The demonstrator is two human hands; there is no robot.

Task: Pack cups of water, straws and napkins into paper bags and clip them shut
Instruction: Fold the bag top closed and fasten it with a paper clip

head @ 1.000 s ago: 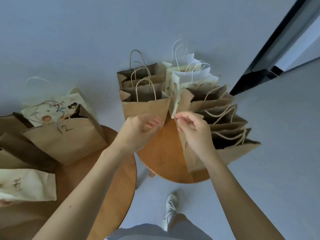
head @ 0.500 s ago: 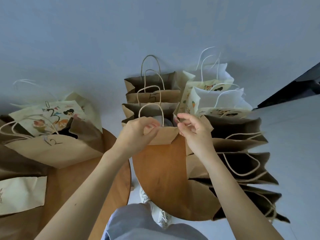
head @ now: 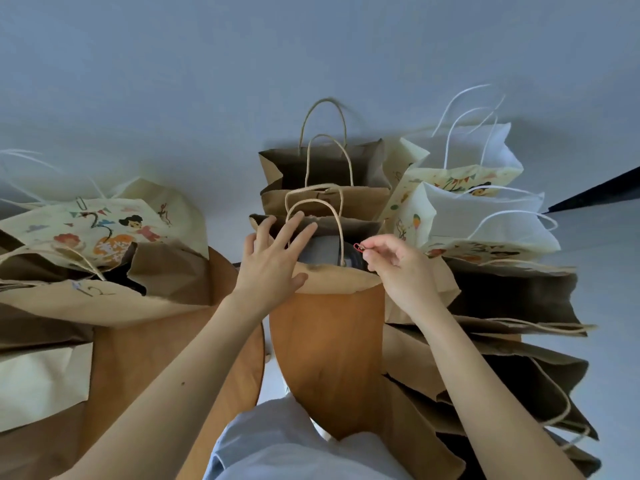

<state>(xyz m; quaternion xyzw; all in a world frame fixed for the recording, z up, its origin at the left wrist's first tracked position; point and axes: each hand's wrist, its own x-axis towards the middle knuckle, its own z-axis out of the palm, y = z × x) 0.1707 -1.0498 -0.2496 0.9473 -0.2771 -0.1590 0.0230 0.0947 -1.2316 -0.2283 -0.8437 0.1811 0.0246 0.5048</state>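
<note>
An open brown paper bag (head: 332, 280) with twine handles stands at the far edge of a round wooden table (head: 329, 358). A greyish cup top (head: 320, 251) shows inside it. My left hand (head: 273, 261) lies over the bag's left rim, fingers spread and reaching into the mouth. My right hand (head: 398, 268) is at the bag's right rim and pinches a small red paper clip (head: 358, 247) between thumb and forefinger. No straws or napkins can be seen.
More brown bags (head: 325, 174) stand behind. White and printed bags (head: 467, 202) are at the right, and several brown bags (head: 512, 306) lie along the right side. A second round table (head: 138, 358) at left holds a printed bag (head: 100, 226) and brown bags (head: 69, 296).
The view has closed in on the bag. My left hand opened and spread over the bag's rim. My right hand now shows a red clip pinched at the right rim.
</note>
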